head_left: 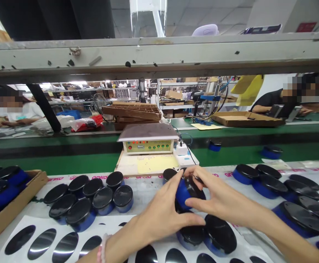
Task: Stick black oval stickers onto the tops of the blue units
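Between my two hands, above the table, is a round blue case with a black top (186,191), tilted on its side. My left hand (166,210) is wrapped against its left side, with the thumb stretched under it. My right hand (213,191) grips its right side, thumb on the blue wall and fingers curled at the top. Just below the hands, two more black-topped blue cases (220,233) rest on the white sheet of black ovals (40,244). A group of several similar cases (81,213) stands to the left, and another group (269,185) to the right.
A cardboard box (14,204) of cases sits at the left edge. Behind the hands stands a control box (148,140) with lit buttons. A green conveyor (79,160) carries two cases. A shelf beam (159,54) crosses overhead. Two people sit beyond, left and right.
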A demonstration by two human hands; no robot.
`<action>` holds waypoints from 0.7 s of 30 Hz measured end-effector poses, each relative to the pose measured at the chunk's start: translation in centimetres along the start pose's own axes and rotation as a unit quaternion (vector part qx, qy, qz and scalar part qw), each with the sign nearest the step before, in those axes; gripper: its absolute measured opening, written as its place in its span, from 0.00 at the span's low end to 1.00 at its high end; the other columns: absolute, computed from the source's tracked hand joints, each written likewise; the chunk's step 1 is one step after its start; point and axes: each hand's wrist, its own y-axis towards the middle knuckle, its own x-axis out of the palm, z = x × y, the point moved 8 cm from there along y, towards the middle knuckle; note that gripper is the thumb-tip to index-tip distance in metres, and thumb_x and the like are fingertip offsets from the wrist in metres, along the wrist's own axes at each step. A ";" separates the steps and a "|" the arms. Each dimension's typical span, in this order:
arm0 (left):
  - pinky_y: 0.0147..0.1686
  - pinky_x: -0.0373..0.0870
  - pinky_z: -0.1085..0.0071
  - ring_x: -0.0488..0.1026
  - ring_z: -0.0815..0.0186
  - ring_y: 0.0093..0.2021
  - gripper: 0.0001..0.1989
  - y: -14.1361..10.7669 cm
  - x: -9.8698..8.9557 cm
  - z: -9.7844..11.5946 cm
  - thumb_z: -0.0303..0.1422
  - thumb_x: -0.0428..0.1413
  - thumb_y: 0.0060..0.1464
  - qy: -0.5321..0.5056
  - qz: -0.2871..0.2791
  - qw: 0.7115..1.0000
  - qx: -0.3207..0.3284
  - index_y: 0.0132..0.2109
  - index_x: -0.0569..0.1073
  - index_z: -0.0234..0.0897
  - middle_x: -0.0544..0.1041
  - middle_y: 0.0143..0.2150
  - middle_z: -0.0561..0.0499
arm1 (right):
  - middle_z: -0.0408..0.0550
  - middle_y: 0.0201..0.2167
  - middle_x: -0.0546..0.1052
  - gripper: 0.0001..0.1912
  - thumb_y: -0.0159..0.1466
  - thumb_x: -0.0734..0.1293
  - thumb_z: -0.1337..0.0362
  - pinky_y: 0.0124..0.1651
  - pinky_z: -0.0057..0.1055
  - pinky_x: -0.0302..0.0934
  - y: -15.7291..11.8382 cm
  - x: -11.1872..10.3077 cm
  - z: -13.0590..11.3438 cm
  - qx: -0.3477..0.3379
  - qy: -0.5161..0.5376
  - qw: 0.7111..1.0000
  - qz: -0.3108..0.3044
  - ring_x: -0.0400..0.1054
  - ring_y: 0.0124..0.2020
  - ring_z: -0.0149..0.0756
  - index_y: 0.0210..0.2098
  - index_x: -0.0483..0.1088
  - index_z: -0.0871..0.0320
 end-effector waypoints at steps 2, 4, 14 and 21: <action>0.58 0.61 0.59 0.63 0.58 0.59 0.41 0.2 -0.2 0.5 0.36 0.62 0.48 0.029 0.026 0.999 0.007 0.64 0.51 0.44 0.65 0.60 0.47 | 0.42 0.31 0.64 0.09 0.60 0.63 0.59 0.34 0.30 0.58 0.2 0.2 -1.0 -0.013 0.025 0.999 0.023 0.60 0.32 0.34 0.36 0.59 0.54; 0.57 0.62 0.57 0.64 0.56 0.58 0.42 0.0 -0.7 0.3 0.34 0.63 0.47 0.075 0.051 0.996 0.002 0.64 0.51 0.41 0.66 0.59 0.45 | 0.42 0.31 0.65 0.08 0.61 0.62 0.59 0.33 0.30 0.58 0.5 0.3 -1.3 -0.021 0.051 0.997 0.056 0.61 0.31 0.33 0.38 0.60 0.54; 0.55 0.64 0.63 0.66 0.59 0.56 0.41 -0.9 -3.0 0.0 0.32 0.62 0.47 0.142 0.069 0.988 0.003 0.63 0.50 0.47 0.67 0.57 0.49 | 0.41 0.31 0.66 0.07 0.62 0.60 0.58 0.32 0.28 0.59 3.4 2.2 -1.5 -0.036 0.110 0.989 0.096 0.63 0.31 0.32 0.34 0.58 0.54; 0.47 0.66 0.61 0.70 0.55 0.49 0.26 -0.4 -8.0 -6.6 0.32 0.57 0.45 0.277 0.066 0.947 -0.151 0.53 0.62 0.37 0.69 0.49 0.43 | 0.47 0.34 0.65 0.13 0.58 0.61 0.65 0.41 0.35 0.58 5.1 1.6 2.4 -0.037 -0.092 0.995 0.021 0.63 0.37 0.39 0.43 0.59 0.57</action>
